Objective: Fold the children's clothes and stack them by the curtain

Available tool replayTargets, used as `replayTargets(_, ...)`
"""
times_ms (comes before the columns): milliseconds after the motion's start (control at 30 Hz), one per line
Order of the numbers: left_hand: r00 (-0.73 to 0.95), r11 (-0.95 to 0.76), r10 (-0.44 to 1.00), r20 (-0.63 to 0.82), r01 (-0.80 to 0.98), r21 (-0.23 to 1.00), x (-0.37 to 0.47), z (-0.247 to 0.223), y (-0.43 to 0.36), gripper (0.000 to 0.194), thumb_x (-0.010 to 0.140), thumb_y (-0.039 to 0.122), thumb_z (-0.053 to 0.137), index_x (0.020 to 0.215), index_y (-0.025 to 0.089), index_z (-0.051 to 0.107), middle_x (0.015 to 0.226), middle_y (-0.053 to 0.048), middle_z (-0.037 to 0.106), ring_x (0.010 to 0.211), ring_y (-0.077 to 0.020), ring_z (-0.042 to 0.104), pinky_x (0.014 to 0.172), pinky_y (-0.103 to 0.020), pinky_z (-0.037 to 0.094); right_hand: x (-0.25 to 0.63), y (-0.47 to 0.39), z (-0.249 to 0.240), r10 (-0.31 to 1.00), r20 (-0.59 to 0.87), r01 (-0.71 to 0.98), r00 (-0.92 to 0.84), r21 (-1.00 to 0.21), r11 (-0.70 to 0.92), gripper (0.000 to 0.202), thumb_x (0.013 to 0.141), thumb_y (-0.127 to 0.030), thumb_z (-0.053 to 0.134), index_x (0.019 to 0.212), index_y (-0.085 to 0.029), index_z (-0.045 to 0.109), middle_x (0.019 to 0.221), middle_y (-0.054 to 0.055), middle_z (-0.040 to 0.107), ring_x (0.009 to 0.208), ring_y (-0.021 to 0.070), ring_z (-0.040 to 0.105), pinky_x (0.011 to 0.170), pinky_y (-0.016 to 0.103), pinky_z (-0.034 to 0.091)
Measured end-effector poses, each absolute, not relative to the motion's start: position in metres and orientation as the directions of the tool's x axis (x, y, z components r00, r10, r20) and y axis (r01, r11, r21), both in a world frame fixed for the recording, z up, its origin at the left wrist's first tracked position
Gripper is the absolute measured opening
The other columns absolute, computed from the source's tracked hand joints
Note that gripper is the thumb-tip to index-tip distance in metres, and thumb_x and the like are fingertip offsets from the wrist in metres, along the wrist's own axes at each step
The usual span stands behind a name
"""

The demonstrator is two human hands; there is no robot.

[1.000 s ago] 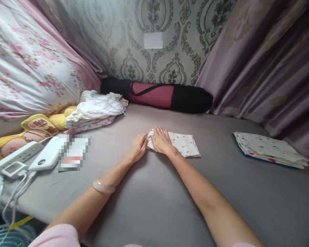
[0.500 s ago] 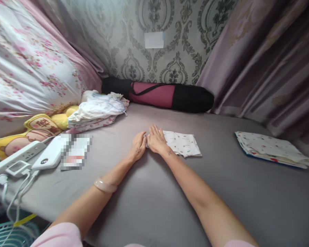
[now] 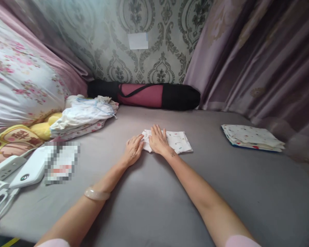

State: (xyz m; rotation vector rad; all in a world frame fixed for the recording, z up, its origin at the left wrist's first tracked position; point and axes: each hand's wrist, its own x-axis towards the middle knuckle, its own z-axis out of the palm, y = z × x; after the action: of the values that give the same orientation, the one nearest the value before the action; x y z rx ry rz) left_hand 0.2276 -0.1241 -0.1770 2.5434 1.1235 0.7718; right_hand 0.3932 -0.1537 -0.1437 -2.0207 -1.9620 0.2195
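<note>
A folded white cloth (image 3: 179,141) with a small scattered print lies flat on the grey sheet in front of me. My right hand (image 3: 158,140) rests palm down on its left half, fingers stretched out. At the cloth's left edge is my left hand (image 3: 134,148), its fingers extended and lightly bent, the tips touching or just beside the edge. Part of the cloth is hidden under my right hand.
Folded printed cloths (image 3: 252,137) lie on the right. A pile of clothes (image 3: 84,111) sits at left, beside a yellow plush (image 3: 20,137). Nearer are a white power bank (image 3: 32,168) and a power strip (image 3: 9,168). A long black-and-maroon bag (image 3: 141,95) lies along the wall.
My left hand has moved apart from my right, leftward, and more of the cloth's left end shows. My right hand stays on the cloth. The whole view has shifted a little.
</note>
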Motion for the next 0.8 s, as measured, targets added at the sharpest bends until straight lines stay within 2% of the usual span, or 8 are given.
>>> replayTargets(100,0.64,-0.721,0.693,0.332,0.599,0.348,0.229,-0.177,-0.126,0.043,0.099,0.036,0.028,0.133,0.023,0.051,0.142,-0.01,0.051,0.135,-0.0237,0.04,0.11,-0.045,0.029,0.397,-0.162,-0.152,0.995,0.069,0.955,0.07,-0.292,-0.047,0.061,0.097,-0.037,0.024,0.149,-0.005,0.028,0.157,0.015,0.024,0.147,0.025,0.012,0.117,0.049,-0.003)
replayTargets(200,0.673,-0.743,0.669,0.315,0.597,0.303,0.229,-0.178,-0.127,0.041,0.099,0.035,0.029,0.129,0.024,0.055,0.139,-0.008,0.054,0.135,-0.0251,0.042,0.109,-0.047,0.03,0.401,-0.163,-0.151,0.999,0.012,0.946,0.039,-0.321,-0.033,0.062,0.098,-0.038,0.022,0.15,-0.006,0.027,0.157,0.014,0.024,0.147,0.0245,0.012,0.117,0.049,-0.001)
replayTargets(300,0.67,-0.74,0.672,0.314,0.609,0.286,0.229,-0.179,-0.126,0.04,0.098,0.034,0.03,0.127,0.024,0.057,0.138,-0.008,0.055,0.134,-0.0258,0.043,0.108,-0.048,0.031,0.414,-0.167,-0.144,1.0,-0.007,0.929,0.027,-0.37,-0.027,0.062,0.099,-0.04,0.018,0.151,-0.007,0.025,0.159,0.013,0.02,0.147,0.0236,0.011,0.117,0.048,0.002)
replayTargets(433,0.673,-0.747,0.665,0.324,0.608,0.27,0.228,-0.182,-0.124,0.04,0.099,0.036,0.031,0.126,0.026,0.058,0.138,-0.007,0.056,0.134,-0.0253,0.043,0.108,-0.047,0.031,0.443,-0.181,-0.142,0.984,0.057,0.942,0.167,-0.303,-0.142,0.064,0.099,-0.041,0.019,0.15,-0.004,0.024,0.159,0.014,0.015,0.147,0.0243,0.007,0.117,0.048,-0.001)
replayTargets(600,0.675,-0.746,0.665,0.318,0.601,0.285,0.227,-0.183,-0.124,0.04,0.098,0.037,0.033,0.127,0.026,0.057,0.139,-0.008,0.054,0.134,-0.0262,0.043,0.109,-0.048,0.03,0.464,-0.192,-0.155,0.975,-0.012,0.938,0.223,-0.27,-0.218,0.066,0.099,-0.044,0.02,0.15,-0.003,0.025,0.158,0.016,0.019,0.147,0.0257,0.009,0.117,0.049,0.003)
replayTargets(733,0.677,-0.751,0.661,0.323,0.589,0.299,0.227,-0.181,-0.125,0.04,0.097,0.036,0.035,0.126,0.025,0.059,0.138,-0.009,0.055,0.133,-0.0262,0.044,0.11,-0.049,0.03,0.474,-0.19,-0.151,0.98,-0.075,0.903,0.185,-0.381,-0.199,0.063,0.099,-0.044,0.022,0.15,-0.007,0.027,0.159,0.013,0.019,0.147,0.0242,0.009,0.117,0.049,0.005)
replayTargets(800,0.671,-0.738,0.674,0.31,0.589,0.33,0.227,-0.179,-0.124,0.039,0.095,0.037,0.036,0.125,0.025,0.06,0.138,-0.009,0.055,0.133,-0.0261,0.044,0.11,-0.05,0.03,0.486,-0.19,-0.145,0.983,-0.069,0.849,0.168,-0.497,-0.18,0.057,0.099,-0.04,0.026,0.148,-0.013,0.033,0.157,0.01,0.027,0.146,0.0201,0.019,0.117,0.042,0.013)
